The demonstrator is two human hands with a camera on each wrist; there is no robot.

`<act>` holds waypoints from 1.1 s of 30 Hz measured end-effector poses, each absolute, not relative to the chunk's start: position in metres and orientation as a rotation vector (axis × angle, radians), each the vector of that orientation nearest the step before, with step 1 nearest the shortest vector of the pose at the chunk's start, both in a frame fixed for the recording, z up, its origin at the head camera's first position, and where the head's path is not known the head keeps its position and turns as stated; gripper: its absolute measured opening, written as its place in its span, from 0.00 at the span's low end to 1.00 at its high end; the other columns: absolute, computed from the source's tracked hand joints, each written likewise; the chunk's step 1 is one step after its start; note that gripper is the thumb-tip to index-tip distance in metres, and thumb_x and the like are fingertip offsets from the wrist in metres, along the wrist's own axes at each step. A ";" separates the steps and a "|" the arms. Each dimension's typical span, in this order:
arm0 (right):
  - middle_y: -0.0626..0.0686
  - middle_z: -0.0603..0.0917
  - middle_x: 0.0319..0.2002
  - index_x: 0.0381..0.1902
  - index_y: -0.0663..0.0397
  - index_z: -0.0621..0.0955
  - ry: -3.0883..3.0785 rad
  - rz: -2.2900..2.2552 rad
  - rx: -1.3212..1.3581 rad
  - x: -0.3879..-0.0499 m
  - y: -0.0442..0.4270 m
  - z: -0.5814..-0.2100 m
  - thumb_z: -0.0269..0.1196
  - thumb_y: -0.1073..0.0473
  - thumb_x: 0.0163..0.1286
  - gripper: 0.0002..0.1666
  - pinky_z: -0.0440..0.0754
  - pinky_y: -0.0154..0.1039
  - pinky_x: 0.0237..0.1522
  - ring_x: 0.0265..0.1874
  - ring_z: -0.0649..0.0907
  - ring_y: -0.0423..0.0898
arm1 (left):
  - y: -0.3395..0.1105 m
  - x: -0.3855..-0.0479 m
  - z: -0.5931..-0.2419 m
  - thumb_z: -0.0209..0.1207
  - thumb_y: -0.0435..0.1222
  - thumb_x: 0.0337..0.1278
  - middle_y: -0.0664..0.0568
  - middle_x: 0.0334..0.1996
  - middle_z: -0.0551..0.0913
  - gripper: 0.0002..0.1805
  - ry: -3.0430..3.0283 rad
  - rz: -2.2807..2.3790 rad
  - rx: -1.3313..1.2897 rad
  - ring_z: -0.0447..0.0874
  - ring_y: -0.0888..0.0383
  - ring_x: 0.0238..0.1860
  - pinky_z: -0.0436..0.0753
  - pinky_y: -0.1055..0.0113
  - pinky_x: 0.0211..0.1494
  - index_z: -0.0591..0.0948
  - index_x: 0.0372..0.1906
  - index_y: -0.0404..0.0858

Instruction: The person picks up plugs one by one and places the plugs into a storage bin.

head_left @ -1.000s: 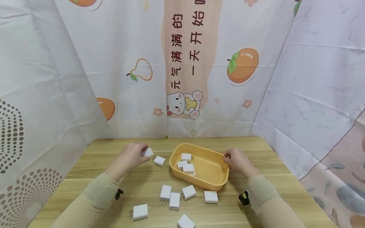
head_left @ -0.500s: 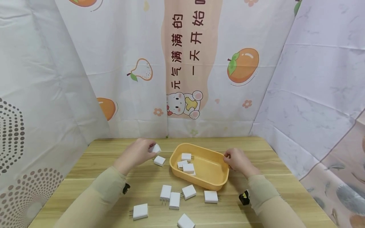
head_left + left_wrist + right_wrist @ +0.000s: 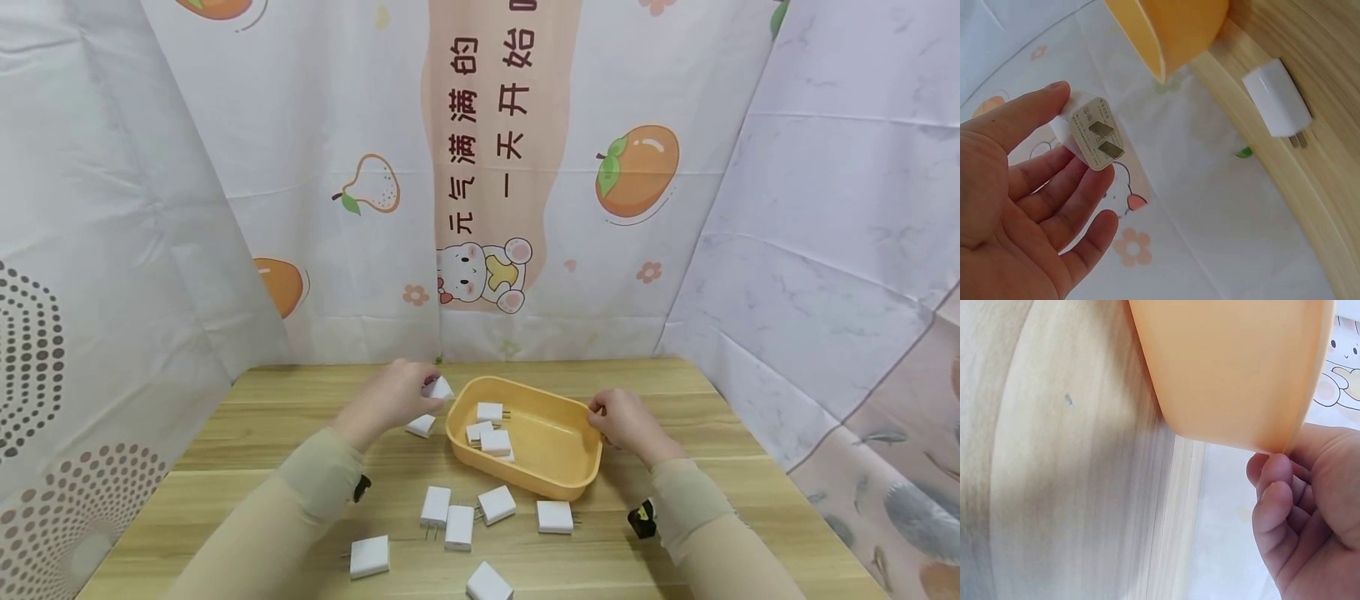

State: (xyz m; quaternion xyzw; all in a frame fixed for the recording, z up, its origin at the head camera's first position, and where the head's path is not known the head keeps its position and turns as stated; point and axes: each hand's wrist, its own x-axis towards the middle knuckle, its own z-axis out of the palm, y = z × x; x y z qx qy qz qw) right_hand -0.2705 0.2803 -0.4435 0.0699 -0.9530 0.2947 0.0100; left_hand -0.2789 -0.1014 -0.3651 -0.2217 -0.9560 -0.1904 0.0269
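White, probably light, stiff and slick, best taken by its sides: pinches the charger [image 3: 438,388] in left hand [image 3: 390,397], just outside the tray [image 3: 551,437] at ten o'clock; grips tray near three o'clock in right hand [image 3: 628,423].

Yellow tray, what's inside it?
Three white chargers show in the left half of the tray. Another, mostly covered, seems to lie beneath; anything else underneath is hidden.

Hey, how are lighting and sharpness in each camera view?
Head: soft shadows on the table, a pale highlight inside the yellow tray; left wrist: prongs on the held white charger show clearly, its fine print illegible; right wrist: a broad soft shadow on the table beside the tray.
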 end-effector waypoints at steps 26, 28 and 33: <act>0.50 0.77 0.16 0.30 0.58 0.83 -2.957 0.894 0.227 -0.271 0.280 -0.443 0.64 0.66 0.69 0.06 0.77 0.37 0.15 0.13 0.78 0.43 | -0.051 -0.284 -0.367 0.74 0.46 0.54 0.58 0.33 0.83 0.15 -2.935 -0.439 -0.823 0.78 0.59 0.35 0.81 0.61 0.43 0.87 0.42 0.43; 0.50 0.77 0.16 0.30 0.58 0.83 -2.956 0.893 0.230 -0.270 0.280 -0.443 0.64 0.66 0.70 0.06 0.77 0.37 0.15 0.13 0.78 0.42 | -0.048 -0.285 -0.368 0.74 0.45 0.54 0.58 0.31 0.82 0.13 -2.936 -0.434 -0.829 0.78 0.59 0.33 0.80 0.62 0.41 0.86 0.39 0.43; 0.49 0.77 0.16 0.31 0.58 0.84 -2.957 0.883 0.232 -0.271 0.280 -0.443 0.64 0.65 0.70 0.06 0.77 0.37 0.15 0.13 0.78 0.42 | -0.041 -0.288 -0.373 0.74 0.45 0.54 0.60 0.30 0.80 0.11 -2.945 -0.421 -0.841 0.78 0.59 0.33 0.79 0.62 0.40 0.86 0.37 0.45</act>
